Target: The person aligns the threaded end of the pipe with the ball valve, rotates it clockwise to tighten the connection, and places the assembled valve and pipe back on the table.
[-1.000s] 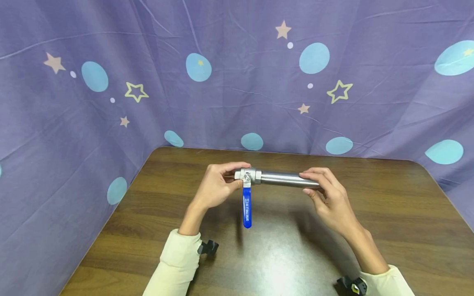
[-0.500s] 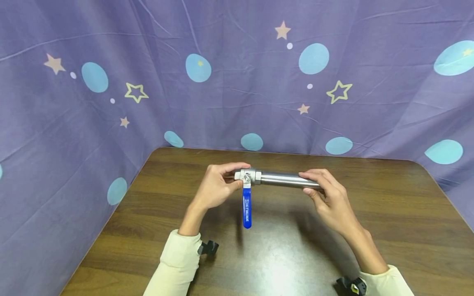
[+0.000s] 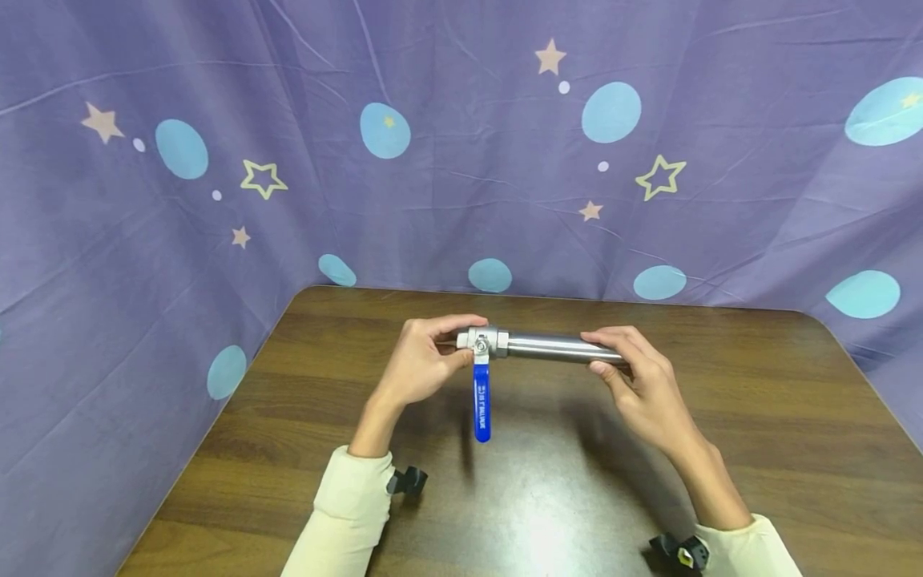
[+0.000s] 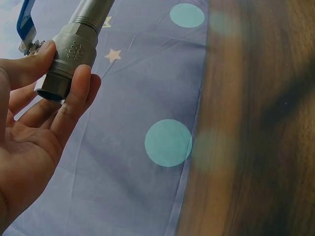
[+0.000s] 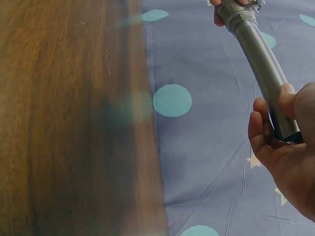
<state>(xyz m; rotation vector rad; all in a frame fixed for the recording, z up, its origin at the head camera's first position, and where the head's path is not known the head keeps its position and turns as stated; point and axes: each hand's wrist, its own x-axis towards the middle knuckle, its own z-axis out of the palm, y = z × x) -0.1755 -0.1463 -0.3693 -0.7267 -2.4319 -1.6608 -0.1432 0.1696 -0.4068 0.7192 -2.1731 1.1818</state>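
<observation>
A steel ball valve (image 3: 493,342) with a blue lever handle (image 3: 481,405) is joined to a smooth steel pipe (image 3: 548,347), and the pair is held level above the table. My left hand (image 3: 420,365) grips the valve's left end between thumb and fingers; the valve's open threaded end shows in the left wrist view, beside the fingers (image 4: 78,91). Toward the pipe's right end, my right hand (image 3: 645,389) pinches it with the thumb below and fingers above. In the right wrist view the pipe (image 5: 263,69) slants up to the valve. The lever points toward me.
Beneath the hands lies a brown wooden table (image 3: 288,449) with rounded far corners. A purple curtain (image 3: 447,184) with stars and blue spots hangs behind and at the sides. Black straps with mounts (image 3: 407,481) sit at both cuffs.
</observation>
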